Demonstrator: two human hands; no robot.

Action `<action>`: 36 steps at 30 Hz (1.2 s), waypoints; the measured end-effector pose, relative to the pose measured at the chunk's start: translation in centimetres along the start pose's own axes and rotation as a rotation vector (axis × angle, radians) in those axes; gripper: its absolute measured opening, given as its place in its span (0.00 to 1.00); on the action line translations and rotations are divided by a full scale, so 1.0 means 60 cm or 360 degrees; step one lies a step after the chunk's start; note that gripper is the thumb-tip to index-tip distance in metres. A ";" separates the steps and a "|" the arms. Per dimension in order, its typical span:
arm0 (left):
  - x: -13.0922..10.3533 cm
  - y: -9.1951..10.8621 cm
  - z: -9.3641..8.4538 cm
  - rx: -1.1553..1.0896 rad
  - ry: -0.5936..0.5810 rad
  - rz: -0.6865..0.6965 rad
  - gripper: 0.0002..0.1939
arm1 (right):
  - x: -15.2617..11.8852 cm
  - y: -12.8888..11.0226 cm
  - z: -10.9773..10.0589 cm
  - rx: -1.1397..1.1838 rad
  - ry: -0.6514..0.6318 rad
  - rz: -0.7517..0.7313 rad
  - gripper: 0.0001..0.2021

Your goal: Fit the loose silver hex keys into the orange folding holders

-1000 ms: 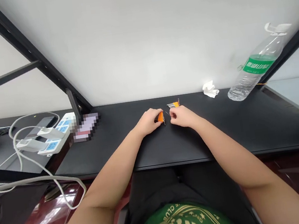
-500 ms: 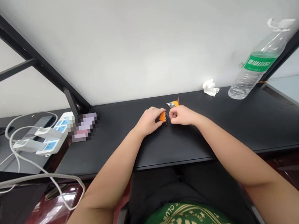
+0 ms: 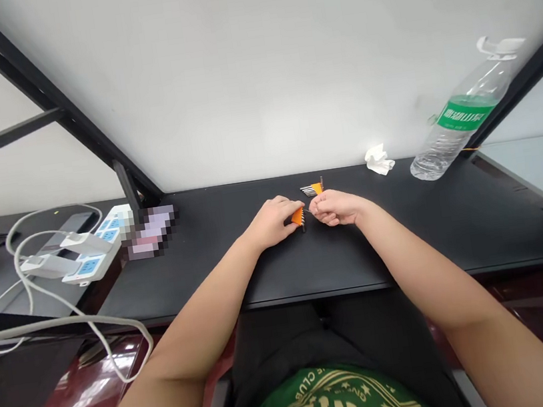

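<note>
My left hand (image 3: 274, 222) is closed on an orange hex key holder (image 3: 297, 216), gripping it between thumb and fingers. Short metal key ends stick out along the holder's right side. Just to the right, the fingers of my right hand (image 3: 333, 208) pinch a thin metal hex key (image 3: 307, 211), whose tip points at the holder; whether it touches is too small to tell. Behind my right hand lies a second orange hex key holder (image 3: 317, 188), with several silver keys pointing left. Part of it is hidden by the hand.
On the black table (image 3: 200, 267), a crumpled tissue (image 3: 379, 160) and a large clear bottle (image 3: 461, 113) stand to the right. A pixelated flat object (image 3: 151, 230) lies left, near a white power strip (image 3: 100, 244) with cables. A black metal frame (image 3: 85, 135) rises there.
My right hand has shifted slightly and turned, its fingers still pinched on the hex key. My left hand keeps the orange holder, which is tilted a little differently. The view has moved slightly.
</note>
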State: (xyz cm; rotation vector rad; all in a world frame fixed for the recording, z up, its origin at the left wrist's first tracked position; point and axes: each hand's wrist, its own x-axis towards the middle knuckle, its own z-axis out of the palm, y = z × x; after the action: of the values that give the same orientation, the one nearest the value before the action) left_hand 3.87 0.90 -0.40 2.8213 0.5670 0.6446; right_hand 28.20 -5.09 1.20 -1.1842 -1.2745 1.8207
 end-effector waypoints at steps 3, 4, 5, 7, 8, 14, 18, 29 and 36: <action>0.001 0.002 -0.001 -0.0042 0.0061 -0.0027 0.24 | 0.008 0.004 0.008 0.0109 0.0141 -0.0185 0.16; 0.001 0.003 -0.001 -0.0046 0.0099 -0.0052 0.24 | 0.012 0.006 0.014 0.0126 0.0200 -0.0268 0.18; 0.000 0.004 -0.002 -0.0046 0.0144 -0.0077 0.23 | 0.017 0.010 0.021 0.0130 0.0258 -0.0345 0.19; 0.000 0.005 -0.003 -0.0064 0.0238 -0.0116 0.22 | 0.027 0.018 0.035 0.0119 0.0348 -0.0450 0.23; -0.001 0.005 -0.003 -0.0092 0.0280 -0.0124 0.22 | 0.032 0.022 0.040 0.0114 0.0373 -0.0470 0.24; -0.005 0.000 0.000 -0.0308 0.0371 -0.0224 0.24 | 0.040 0.028 0.049 0.0059 0.0393 -0.0498 0.27; -0.004 0.001 -0.002 -0.0366 0.0341 -0.0245 0.24 | 0.034 0.024 0.046 -0.0228 0.0439 -0.0610 0.23; -0.002 0.006 -0.007 -0.0729 0.0269 -0.0209 0.24 | 0.031 0.022 0.041 0.0248 0.0180 -0.0484 0.21; -0.003 0.000 -0.001 -0.0641 0.0258 -0.0223 0.23 | 0.035 0.025 0.047 0.0326 0.0172 -0.0355 0.22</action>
State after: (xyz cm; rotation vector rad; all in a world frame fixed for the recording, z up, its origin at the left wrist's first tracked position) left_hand 3.69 0.86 -0.42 2.3488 0.5800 0.8567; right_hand 24.76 -4.91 -0.49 -0.9745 -1.0842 1.6568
